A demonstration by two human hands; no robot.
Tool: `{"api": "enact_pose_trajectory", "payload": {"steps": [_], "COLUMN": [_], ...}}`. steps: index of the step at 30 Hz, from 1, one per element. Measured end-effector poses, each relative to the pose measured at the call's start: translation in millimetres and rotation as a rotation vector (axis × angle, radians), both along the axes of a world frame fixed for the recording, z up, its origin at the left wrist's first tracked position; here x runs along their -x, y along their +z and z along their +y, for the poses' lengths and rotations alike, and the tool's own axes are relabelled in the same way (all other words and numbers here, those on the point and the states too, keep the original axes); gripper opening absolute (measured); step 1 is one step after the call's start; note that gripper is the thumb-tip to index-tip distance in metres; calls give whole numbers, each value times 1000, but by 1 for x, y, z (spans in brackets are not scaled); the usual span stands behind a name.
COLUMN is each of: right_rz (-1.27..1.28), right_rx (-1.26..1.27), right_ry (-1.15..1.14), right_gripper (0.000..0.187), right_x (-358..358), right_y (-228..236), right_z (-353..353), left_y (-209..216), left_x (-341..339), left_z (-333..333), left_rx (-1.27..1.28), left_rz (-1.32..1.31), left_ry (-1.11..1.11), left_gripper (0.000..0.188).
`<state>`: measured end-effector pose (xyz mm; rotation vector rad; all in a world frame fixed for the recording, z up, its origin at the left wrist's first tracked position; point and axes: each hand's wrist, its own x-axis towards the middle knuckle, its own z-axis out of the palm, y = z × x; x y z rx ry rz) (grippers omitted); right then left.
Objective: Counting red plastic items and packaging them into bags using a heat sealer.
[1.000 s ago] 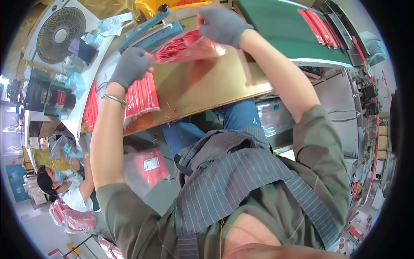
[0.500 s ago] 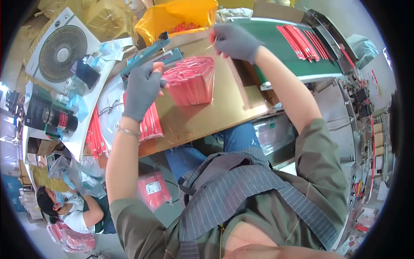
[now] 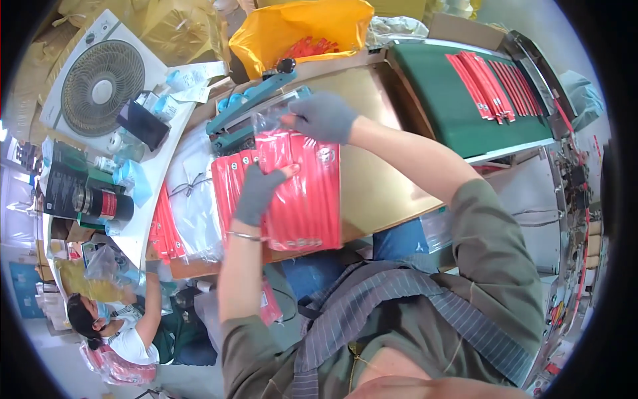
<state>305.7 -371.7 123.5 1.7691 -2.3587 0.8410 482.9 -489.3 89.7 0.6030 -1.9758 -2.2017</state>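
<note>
Left hand (image 3: 256, 196) clasped on red packet (image 3: 309, 206); right hand (image 3: 322, 118) curled at its top edge, hold unclear; golden tabletop (image 3: 375, 169) rightward

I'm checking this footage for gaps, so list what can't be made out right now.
In the head view:
Right hand: fingers blurred, so its grip on the clear bag flap is unclear.
Teal hand sealer: partly hidden by the right hand.
Red bundle beside the left forearm: mostly hidden by that arm.
Red pieces in the yellow bag: too small to identify.
</note>
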Motion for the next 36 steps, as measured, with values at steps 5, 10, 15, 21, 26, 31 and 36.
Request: {"api": "enact_pose_trajectory", "payload": {"steps": [5, 10, 15, 21, 26, 31, 36], "right_rz": [-138, 28, -30, -41, -76, -41, -1700], "right_rx": [284, 182, -5, 4, 25, 98, 419], "right_ry": [-430, -369, -505, -516, -529, -544, -67], "right_gripper": [34, 36, 17, 18, 18, 24, 39], "right_x": [89, 67, 102, 103, 101, 98, 46], "right_y": [-33, 22, -68, -70, -67, -70, -78], "right_z": [-73, -111, -103, -106, -102, -94, -58], "left_y": [-87, -83, -96, -103, -86, -93, -54], "left_x": [45, 65, 73, 71, 72, 73, 17], "left_z": [-19, -75, -94, -95, -87, -89, -87], "left_rx": [-199, -414, -241, -174, -179, -162, -214], "left_rz": [0, -97, -149, -167, -187, -160, -62], "left_ry": [210, 289, 303, 346, 302, 317, 384], "left_gripper": [38, 41, 38, 37, 47, 47, 47]}}
